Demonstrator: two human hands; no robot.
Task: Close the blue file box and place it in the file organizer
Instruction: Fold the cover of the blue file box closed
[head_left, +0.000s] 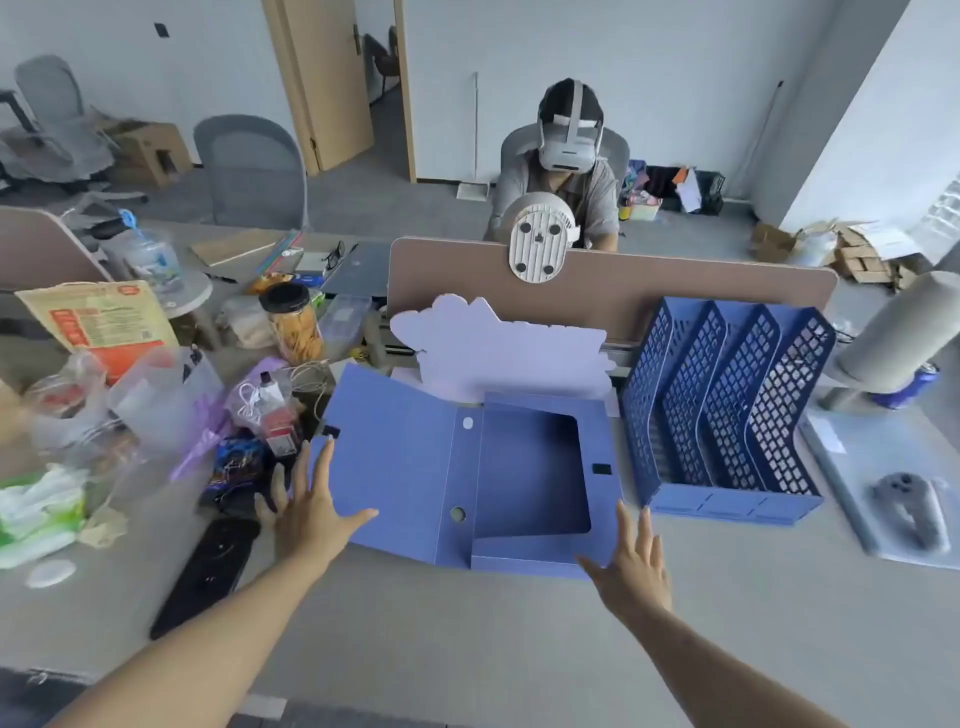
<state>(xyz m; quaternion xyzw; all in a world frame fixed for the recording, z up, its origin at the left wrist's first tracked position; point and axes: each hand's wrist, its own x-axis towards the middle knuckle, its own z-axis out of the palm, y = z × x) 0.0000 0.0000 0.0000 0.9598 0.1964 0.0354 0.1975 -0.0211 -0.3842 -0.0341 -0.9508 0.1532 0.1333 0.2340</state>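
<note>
Far out beyond the left hand's little finger lies a heap of clutter: a pack of green-and-white wipes (39, 512), crumpled clear plastic bags (156, 400) and an orange printed paper bag (101, 325), all blurred enough that their print cannot be read. Just outside the fingers of that hand lies a long black object (208, 566), too dark and smeared to name, and past the fingertips stands a black-lidded jar (296, 325) of yellowish contents. The left hand (306, 506) is spread flat, fingers (323, 462) apart and clasping nothing, its thumb lying over the near edge of the open lid; whether the palm presses the desk or floats above it cannot be told. The blue file box (530, 478) lies open on the grey desk (467, 639) between the two hands, its lid flap splayed toward the left fingers and its empty tray toward the right ones; the lid's far corner is partly hidden behind a pale cloud-shaped board (498, 345). The right hand (631, 564) is open too, fingers apart, thumb at the tray's near corner, fingertips pointing at the box's right wall without clearly touching it. Beyond those fingertips, just beside the box, stands the blue mesh file organizer (727, 410), its slots empty. Farther right lies a grey controller (909, 506) on a pale mat (841, 441) cut off by the frame edge. Across the divider (613, 291) sits a person in a white headset, mostly hidden.
</note>
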